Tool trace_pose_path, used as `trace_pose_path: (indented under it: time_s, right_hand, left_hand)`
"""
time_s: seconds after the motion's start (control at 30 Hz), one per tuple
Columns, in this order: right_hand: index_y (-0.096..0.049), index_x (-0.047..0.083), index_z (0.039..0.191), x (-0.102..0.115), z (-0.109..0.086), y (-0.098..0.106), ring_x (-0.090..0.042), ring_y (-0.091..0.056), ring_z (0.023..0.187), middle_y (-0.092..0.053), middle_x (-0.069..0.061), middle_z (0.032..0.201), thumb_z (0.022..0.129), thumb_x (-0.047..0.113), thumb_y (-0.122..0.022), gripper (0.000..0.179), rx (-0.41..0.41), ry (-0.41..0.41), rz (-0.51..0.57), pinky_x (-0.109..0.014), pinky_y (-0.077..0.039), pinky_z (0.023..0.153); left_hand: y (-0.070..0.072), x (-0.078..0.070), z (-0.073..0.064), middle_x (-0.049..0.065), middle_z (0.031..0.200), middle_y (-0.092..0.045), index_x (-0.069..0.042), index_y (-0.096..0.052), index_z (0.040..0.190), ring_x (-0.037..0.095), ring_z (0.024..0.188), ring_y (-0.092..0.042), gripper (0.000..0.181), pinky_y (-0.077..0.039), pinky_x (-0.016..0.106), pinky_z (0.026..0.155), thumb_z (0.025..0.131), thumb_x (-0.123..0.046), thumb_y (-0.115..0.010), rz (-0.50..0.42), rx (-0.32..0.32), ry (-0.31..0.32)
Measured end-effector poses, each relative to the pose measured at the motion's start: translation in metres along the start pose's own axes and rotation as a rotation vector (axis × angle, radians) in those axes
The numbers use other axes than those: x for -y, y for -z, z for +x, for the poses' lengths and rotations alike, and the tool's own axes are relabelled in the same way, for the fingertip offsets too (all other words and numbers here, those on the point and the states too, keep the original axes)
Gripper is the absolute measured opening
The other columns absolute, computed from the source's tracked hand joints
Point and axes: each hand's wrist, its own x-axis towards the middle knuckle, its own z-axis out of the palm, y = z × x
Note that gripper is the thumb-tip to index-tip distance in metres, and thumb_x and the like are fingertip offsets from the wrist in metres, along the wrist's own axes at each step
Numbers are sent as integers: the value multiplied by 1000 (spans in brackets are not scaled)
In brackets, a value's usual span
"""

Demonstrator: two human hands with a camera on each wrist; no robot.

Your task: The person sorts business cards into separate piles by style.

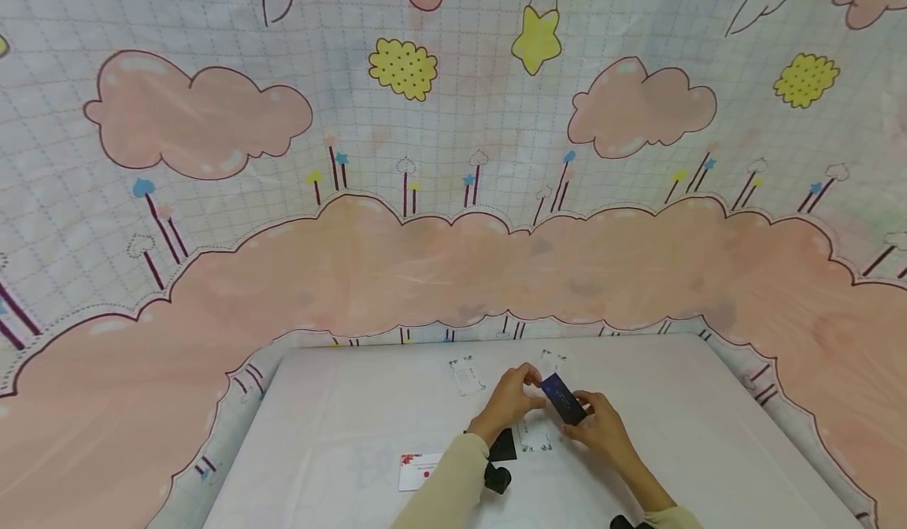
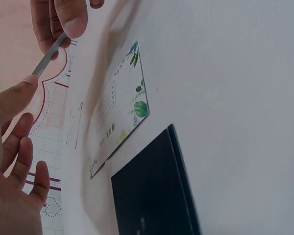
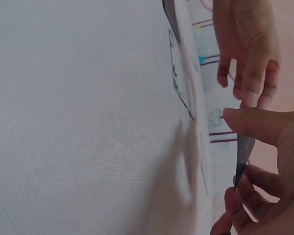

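Observation:
A thin dark blue card [image 1: 564, 399] with small print is held tilted above the white table [image 1: 340, 403], between both hands. My right hand [image 1: 602, 430] pinches its lower right end, with the thumb on one side and fingers behind in the right wrist view. At the opposite end, the fingertips of my left hand [image 1: 506, 403] meet the card's upper left corner; its other fingers spread away in the left wrist view. Below the left wrist lies a flat black rectangular piece [image 2: 152, 186], partly hidden in the head view. Beside it is a white card [image 2: 120, 110] with green leaf corners.
Two more white leaf-cornered cards lie farther back, one white card [image 1: 467, 375] left of the hands and another white card [image 1: 553, 358] behind them. A white card with red flowers [image 1: 416, 472] sits near the left forearm. Patterned cloth [image 1: 453, 269] surrounds the table.

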Motion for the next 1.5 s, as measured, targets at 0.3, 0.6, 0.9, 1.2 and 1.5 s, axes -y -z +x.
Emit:
trace_pose_path:
  time_s: [0.3, 0.6, 0.9, 1.2, 1.5]
  right_hand:
    - [-62, 1, 122, 7, 2, 2, -24, -57, 96, -62, -15, 113, 65, 11, -89, 65, 23, 50, -54, -35, -45, 80]
    - [-63, 6, 122, 16, 1, 2, -27, -59, 105, -62, -11, 116, 65, 7, -88, 62, 61, 122, -73, -46, -48, 90]
    - [-63, 8, 124, 25, 0, 2, -30, -59, 110, -62, -9, 119, 64, 5, -89, 65, 95, 176, -87, -51, -47, 96]
    - [-64, 10, 121, 33, -4, 4, -26, -58, 109, -62, -6, 118, 64, 5, -89, 62, 111, 202, -89, -50, -49, 95]
    - [-65, 11, 117, 38, -9, 8, -25, -58, 104, -63, -6, 115, 66, 12, -89, 56, 133, 178, -65, -47, -49, 90]
  left_hand:
    - [13, 0, -6, -3, 115, -64, -19, -58, 130, 14, 106, -56, 53, -49, 30, 91, 81, -22, -81, 136, 21, -76]
    - [31, -6, -13, 0, 137, -57, -19, -50, 142, 19, 122, -56, 69, -47, 35, 103, 81, -24, -81, 259, 86, -149]
    - [45, -8, -22, 1, 144, -53, -16, -52, 142, 21, 134, -47, 68, -41, 40, 111, 81, -27, -81, 350, 139, -180]
    - [54, -12, -34, 0, 140, -55, -19, -57, 136, 20, 131, -48, 63, -43, 38, 109, 79, -31, -82, 374, 127, -180]
    - [58, -14, -49, -1, 137, -56, -19, -58, 132, 19, 129, -50, 60, -44, 41, 108, 79, -35, -82, 357, 80, -155]
